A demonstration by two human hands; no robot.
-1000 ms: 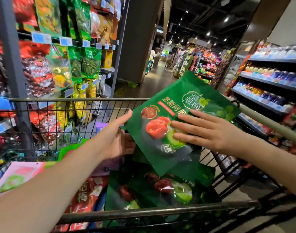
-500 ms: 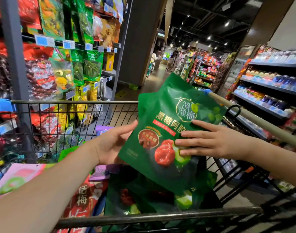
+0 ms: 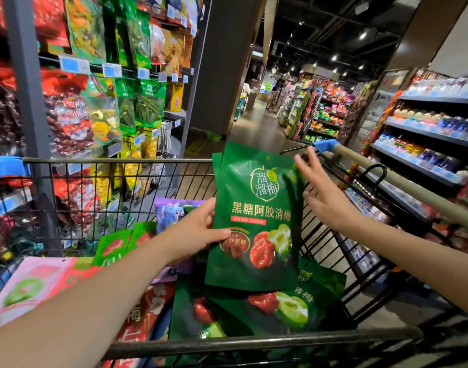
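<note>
1 dark green plum pouch (image 3: 254, 216) upright above the shopping cart (image 3: 116, 160), long axis vertical, printed front towards the camera. Pinched at its left edge, about mid-height, by the left hand (image 3: 198, 232): thumb on the front, fingers hidden behind. Right hand (image 3: 320, 192) wide, fingers straight and spread, just beside the upper right edge of the pouch, holding nothing. Contact with the foil too blurred to tell. Behind the top left corner a 2nd green edge, perhaps another pouch in the same pinch; cannot tell for sure.

Relation for the coming move: pouch directly above the right half of the basket, between the 2 hands, left hand nearer and alone bearing it. Judged from this, either down flat onto the pile or out towards the rack. For either way only the left pinch to rely on, so some risk of tilting at the free right side.

Inside the cart: at least 2 matching green pouches (image 3: 267, 309) lying flat under the held one, overlapping. To the left a purple pouch (image 3: 174, 208), 2 light green pouches (image 3: 118, 243), a red pouch (image 3: 139, 314) and a pink pouch (image 3: 28, 285) at the near left. Cart handle (image 3: 402, 189) to the right, near the right hand, well apart from the left. Hanging snack bags (image 3: 100, 123) on the rack beyond the far rim; drink bottles (image 3: 440, 160) on shelves at far right.
</note>
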